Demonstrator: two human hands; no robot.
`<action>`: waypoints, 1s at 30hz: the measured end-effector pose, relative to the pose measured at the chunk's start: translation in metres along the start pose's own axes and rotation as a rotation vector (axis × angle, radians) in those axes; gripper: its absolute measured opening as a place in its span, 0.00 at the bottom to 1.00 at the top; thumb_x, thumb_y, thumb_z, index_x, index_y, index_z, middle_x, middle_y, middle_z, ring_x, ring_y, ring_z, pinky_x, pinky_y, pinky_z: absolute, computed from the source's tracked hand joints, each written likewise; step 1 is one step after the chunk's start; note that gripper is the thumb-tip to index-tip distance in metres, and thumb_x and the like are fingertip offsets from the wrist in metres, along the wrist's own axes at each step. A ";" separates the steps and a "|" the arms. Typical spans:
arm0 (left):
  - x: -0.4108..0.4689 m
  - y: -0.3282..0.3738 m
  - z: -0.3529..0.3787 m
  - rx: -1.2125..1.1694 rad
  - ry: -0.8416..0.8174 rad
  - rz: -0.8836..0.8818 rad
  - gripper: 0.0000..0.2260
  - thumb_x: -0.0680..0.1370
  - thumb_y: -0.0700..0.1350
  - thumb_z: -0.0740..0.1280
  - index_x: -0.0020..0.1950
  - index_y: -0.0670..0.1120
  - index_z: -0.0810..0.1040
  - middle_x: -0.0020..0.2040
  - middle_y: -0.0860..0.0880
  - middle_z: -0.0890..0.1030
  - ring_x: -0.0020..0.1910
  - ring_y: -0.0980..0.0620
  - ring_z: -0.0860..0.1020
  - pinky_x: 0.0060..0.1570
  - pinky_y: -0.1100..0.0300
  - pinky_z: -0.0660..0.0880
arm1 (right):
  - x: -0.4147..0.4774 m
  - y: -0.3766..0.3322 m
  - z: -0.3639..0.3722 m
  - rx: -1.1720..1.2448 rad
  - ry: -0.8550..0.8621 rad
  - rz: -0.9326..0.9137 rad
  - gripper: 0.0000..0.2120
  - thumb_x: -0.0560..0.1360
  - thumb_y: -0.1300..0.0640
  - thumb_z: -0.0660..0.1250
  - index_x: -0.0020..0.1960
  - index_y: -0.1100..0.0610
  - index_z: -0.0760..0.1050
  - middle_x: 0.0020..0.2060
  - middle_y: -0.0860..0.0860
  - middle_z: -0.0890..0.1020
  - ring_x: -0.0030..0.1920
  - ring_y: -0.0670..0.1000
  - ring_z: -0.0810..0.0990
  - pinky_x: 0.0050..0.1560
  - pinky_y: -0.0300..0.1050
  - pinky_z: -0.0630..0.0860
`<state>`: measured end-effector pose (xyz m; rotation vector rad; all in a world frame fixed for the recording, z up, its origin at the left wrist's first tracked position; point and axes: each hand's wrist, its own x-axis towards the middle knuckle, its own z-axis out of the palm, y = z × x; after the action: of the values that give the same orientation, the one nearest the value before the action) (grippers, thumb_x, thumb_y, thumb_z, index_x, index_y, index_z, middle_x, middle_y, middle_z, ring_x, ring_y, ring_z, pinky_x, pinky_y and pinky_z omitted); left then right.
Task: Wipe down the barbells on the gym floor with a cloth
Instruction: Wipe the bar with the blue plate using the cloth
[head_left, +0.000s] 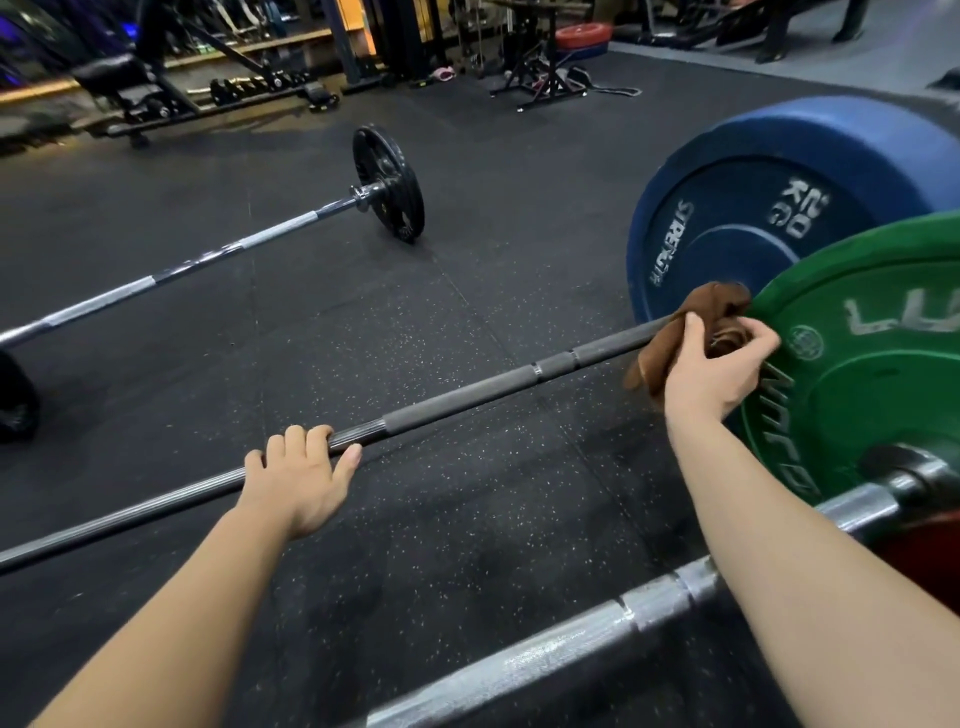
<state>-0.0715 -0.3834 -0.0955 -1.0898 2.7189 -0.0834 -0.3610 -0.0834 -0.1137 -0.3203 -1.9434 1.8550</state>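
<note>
A dark barbell (467, 392) lies across the black rubber floor, its right end running to a blue 20 kg plate (737, 218). My left hand (298, 475) grips this bar near its middle, fingers curled over the top. My right hand (711, 364) holds a bunched brown cloth (675, 332) wrapped on the same bar close to the blue plate. A chrome barbell (545, 654) lies nearest me, carrying a green plate (872, 374) at its right end. A third silver barbell (208, 260) with a small black plate (389, 182) lies farther off at the left.
Speckled rubber flooring (441, 312) stretches between the bars. A bench and rack frame (135, 88) stand at the back left, a black stand (540, 78) and stacked red and blue plates (582, 39) at the back centre. Another black plate (15, 400) sits at the left edge.
</note>
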 end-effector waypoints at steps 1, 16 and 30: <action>0.000 0.000 0.000 0.001 0.000 0.000 0.28 0.84 0.64 0.43 0.78 0.50 0.60 0.69 0.48 0.67 0.70 0.45 0.65 0.72 0.46 0.60 | -0.002 0.000 0.001 -0.050 -0.036 -0.061 0.22 0.77 0.45 0.72 0.65 0.54 0.73 0.61 0.53 0.79 0.60 0.54 0.77 0.57 0.38 0.67; -0.002 0.001 -0.001 0.019 -0.008 0.006 0.27 0.84 0.63 0.43 0.78 0.50 0.59 0.69 0.48 0.66 0.70 0.45 0.64 0.72 0.46 0.60 | 0.003 0.013 0.009 -0.174 -0.204 -0.051 0.26 0.79 0.48 0.69 0.76 0.49 0.71 0.67 0.52 0.72 0.69 0.54 0.71 0.64 0.37 0.61; 0.000 0.001 -0.003 0.016 -0.025 0.010 0.28 0.84 0.64 0.42 0.79 0.50 0.58 0.71 0.47 0.66 0.72 0.44 0.64 0.73 0.45 0.60 | -0.028 0.003 0.004 -0.322 -0.366 -0.189 0.20 0.80 0.51 0.68 0.70 0.53 0.74 0.64 0.54 0.72 0.60 0.50 0.74 0.60 0.39 0.64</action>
<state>-0.0731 -0.3827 -0.0925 -1.0661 2.6969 -0.0889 -0.3385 -0.0994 -0.1205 0.1181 -2.4282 1.5592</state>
